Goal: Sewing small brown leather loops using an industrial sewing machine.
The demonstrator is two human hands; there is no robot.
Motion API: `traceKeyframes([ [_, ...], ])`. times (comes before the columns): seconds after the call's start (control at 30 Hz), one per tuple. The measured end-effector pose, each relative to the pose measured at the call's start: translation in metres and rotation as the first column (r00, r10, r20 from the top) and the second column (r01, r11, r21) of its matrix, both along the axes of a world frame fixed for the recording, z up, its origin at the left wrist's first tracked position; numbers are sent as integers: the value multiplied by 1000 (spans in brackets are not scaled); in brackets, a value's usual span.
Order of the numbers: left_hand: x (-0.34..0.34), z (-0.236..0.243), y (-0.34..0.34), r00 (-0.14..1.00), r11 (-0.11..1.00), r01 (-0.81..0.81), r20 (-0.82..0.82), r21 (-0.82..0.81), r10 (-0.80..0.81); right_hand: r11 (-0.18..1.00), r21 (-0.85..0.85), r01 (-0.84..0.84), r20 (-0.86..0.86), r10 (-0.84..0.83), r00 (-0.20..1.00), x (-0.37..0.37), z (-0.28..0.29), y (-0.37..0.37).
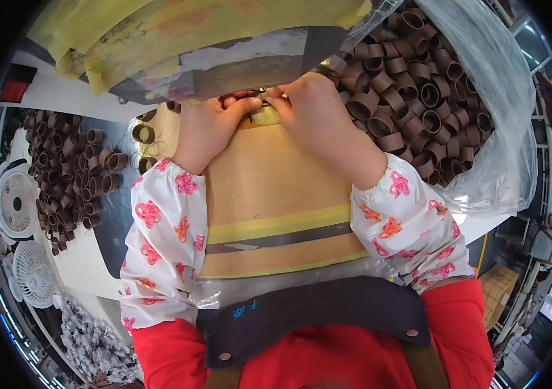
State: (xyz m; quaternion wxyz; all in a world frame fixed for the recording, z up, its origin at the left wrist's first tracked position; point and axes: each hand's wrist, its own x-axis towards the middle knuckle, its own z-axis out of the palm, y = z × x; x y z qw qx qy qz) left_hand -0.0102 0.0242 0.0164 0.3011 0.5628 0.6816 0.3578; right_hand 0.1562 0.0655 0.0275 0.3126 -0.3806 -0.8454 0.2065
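Positioning appears in hand: left hand [212, 124] and right hand [307, 109], fingers closed, pinch a small brown piece [257, 94], partly hidden, at the far end of the board [274, 170]. Next move likely calls for steadiness.

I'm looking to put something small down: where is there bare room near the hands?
Widest is the tan board, between the left sleeve and right sleeve. A narrow dark tabletop patch lies between the left sleeve and the left ring pile. Right of the right hand is crowded with brown rings.
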Motion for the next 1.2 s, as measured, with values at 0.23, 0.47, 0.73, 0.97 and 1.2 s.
traceKeyframes([
  [0.23,0,0,3,999,999,41,14,-15,-40,996,88,20,13,-22,1000,1,0,-2],
  [0.47,1,0,3,999,998,23,-32,-57,-25,991,129,44,11,-46,999,4,-5,1],
  [0.73,1,4,3,983,998,59,-177,25,-53,995,90,-38,-27,41,999,5,-5,0],
  [0.97,2,14,-23,926,932,357,-149,56,-346,993,-90,-75,-67,70,995,20,11,-36],
  [1.2,5,14,-24,939,907,343,-118,245,-323,882,-442,-165,-285,37,958,15,5,-26],
])
